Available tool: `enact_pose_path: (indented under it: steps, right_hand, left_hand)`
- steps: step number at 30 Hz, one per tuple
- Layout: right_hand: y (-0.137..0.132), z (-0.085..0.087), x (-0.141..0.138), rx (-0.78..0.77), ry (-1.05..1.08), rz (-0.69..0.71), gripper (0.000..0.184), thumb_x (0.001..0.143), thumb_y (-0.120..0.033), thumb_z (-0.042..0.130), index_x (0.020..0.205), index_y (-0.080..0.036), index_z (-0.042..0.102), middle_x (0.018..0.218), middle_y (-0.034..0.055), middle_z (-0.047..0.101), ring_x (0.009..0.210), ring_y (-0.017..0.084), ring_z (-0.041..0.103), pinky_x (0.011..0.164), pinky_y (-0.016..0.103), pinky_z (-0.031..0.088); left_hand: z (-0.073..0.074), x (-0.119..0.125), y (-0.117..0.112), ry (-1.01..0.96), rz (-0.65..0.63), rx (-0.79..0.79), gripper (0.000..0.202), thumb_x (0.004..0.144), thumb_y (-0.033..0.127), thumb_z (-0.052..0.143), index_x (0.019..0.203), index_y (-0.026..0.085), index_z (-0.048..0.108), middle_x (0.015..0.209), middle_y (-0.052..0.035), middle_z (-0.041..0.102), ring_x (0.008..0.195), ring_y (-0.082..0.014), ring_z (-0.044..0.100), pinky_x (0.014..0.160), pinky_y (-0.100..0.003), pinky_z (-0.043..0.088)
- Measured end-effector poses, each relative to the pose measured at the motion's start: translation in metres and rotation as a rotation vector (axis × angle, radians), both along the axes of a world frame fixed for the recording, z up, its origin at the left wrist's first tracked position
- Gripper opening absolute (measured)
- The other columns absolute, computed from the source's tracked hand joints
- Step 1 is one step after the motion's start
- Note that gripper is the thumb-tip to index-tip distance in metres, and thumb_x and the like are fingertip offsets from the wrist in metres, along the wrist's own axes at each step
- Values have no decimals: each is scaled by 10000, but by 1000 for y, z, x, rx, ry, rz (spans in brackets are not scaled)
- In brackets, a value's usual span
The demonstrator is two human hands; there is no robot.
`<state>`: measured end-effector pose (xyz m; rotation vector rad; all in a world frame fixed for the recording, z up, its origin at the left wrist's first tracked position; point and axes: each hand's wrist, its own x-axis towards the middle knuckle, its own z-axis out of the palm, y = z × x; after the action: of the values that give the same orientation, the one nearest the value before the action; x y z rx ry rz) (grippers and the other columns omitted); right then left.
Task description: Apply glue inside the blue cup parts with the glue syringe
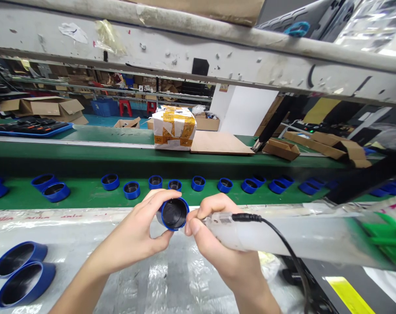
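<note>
My left hand is closed around a round blue cup with a black inside, thumb below and fingers above. The cup is tilted so that its opening faces me. Gripped in my right hand is a pale, pen-like corded tool, with a black cable running from its rear end. Its front end is at the right rim of the cup, hidden by my fingers, so I cannot tell whether it touches. Two more blue cups lie side by side on the plastic-covered bench at the lower left.
Several similar cups stand along the green conveyor belt. Behind are a taped box, a flat board and a blue tray of dark parts. A black post and green bin are on the right.
</note>
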<state>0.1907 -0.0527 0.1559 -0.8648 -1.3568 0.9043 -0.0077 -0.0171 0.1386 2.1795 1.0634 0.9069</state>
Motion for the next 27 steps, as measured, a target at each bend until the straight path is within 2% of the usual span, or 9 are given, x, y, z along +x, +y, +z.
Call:
enact_pose_path:
  steps: [4,9,17,27]
  right_hand:
    - [1,0,0,-3,4,20,173,854,-124,740,854,-283,670,744,-49,758,714,174,725,728,326,533]
    - [5,0,2,40,36,118,201,850,-88,736,855,-278,671,728,-56,745,682,155,727,691,285,569]
    - [6,-1,-3,73,82,116,250,837,-35,725,864,-281,687,765,-54,766,692,151,751,699,276,613]
    - [4,-4,-1,90,100,99,299,835,-8,716,880,-301,678,778,-84,775,711,125,752,710,239,614]
  left_hand:
    - [-1,1,0,-2,-23,-12,679,857,49,627,1452,362,529,1500,-48,632,1433,-299,625,1191,-486,531]
    - [-1,3,-1,-11,-66,-29,671,868,45,616,1452,360,519,1501,-53,621,1458,-288,599,1220,-501,508]
    - [-2,7,-3,-28,-106,-18,648,857,38,610,1425,341,543,1500,-65,639,1496,-310,561,1221,-504,508]
    - [0,9,-5,-11,-139,-58,660,836,47,616,1427,335,549,1505,-53,655,1450,-297,613,1218,-486,524]
